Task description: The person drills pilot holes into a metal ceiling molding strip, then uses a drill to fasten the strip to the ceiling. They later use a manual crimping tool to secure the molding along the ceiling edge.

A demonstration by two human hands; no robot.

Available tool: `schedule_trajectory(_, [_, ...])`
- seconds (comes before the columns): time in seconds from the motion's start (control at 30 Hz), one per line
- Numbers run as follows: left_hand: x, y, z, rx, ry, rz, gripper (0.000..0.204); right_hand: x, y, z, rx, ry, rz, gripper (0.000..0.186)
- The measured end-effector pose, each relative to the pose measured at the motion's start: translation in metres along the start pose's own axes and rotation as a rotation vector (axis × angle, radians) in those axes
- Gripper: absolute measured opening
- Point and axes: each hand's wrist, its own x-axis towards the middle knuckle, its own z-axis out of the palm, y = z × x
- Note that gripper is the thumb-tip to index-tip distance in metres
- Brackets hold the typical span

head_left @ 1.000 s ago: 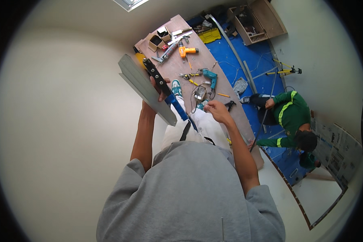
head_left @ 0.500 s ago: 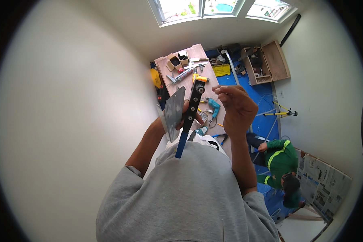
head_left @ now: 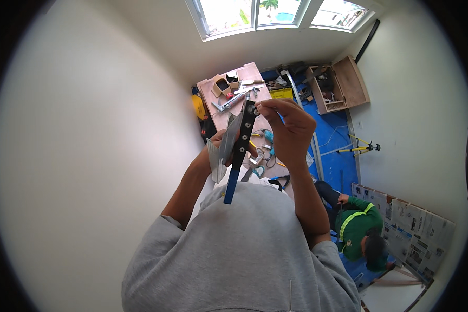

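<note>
In front of my chest, my left hand (head_left: 217, 139) is closed around a hand riveter (head_left: 239, 147), with its fingertips showing on the right side of the tool. The riveter has a black body with a row of round metal nosepieces and a blue grip pointing down toward my shirt. Thin grey metal pieces (head_left: 230, 143), bent like profiles, are in the same hand, left of the riveter. My right hand (head_left: 292, 122) is pinched at the riveter's upper end, fingertips against the top nosepiece. Anything between those fingertips is too small to make out.
Beyond my hands, a wooden table (head_left: 221, 122) carries a caulking gun (head_left: 233, 100), open cardboard boxes (head_left: 222, 86) and a teal power drill (head_left: 268, 136). A co-worker in green (head_left: 360, 226) crouches at right on blue floor covering. A yellow tripod (head_left: 366, 147) and an open wooden box (head_left: 327, 93) stand farther off.
My right hand has moved left and up to the riveter's top end, its fingers now touching it. The metal pieces have shifted slightly in my left hand. The co-worker's body has shifted.
</note>
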Motion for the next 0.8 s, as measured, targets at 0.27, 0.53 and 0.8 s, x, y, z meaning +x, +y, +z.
schedule_trajectory(0.27, [-0.007, -0.002, -0.003, 0.164, -0.047, -0.058, 0.045, -0.011, -0.006, -0.012, -0.397, -0.050, -0.130, 0.015])
schedule_trajectory(0.53, [-0.012, -0.001, -0.001, 0.114, -0.062, -0.135, 0.047, -0.019, -0.004, -0.016, -0.361, -0.152, 0.048, 0.021])
schedule_trajectory(0.8, [-0.003, 0.016, -0.014, 0.266, -0.158, -0.272, 0.062, -0.054, 0.038, -0.030, -0.272, -0.157, 0.407, 0.089])
